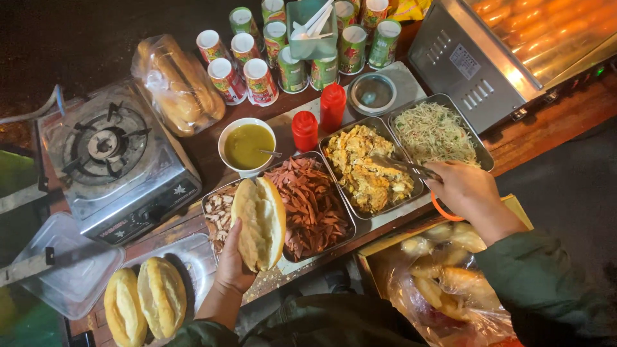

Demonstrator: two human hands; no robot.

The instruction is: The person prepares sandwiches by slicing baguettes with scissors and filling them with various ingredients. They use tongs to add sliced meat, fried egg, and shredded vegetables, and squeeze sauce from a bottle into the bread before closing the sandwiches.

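1. Matt, crusty split bread roll (260, 222), held in the left hand (232, 266).
2. Shiny metal tongs (403, 167), held in the right hand (469, 189).
3. Brushed-steel trays (483, 156); dull steel gas stove (116, 168).
4. Glossy red plastic squeeze bottles (332, 106).
5. Worn wooden counter (546, 122).

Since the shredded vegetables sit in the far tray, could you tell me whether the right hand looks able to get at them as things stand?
Probably yes. The right hand holds tongs over the scrambled egg tray, and the tray of shredded vegetables lies right beside it, uncovered, with nothing standing between.
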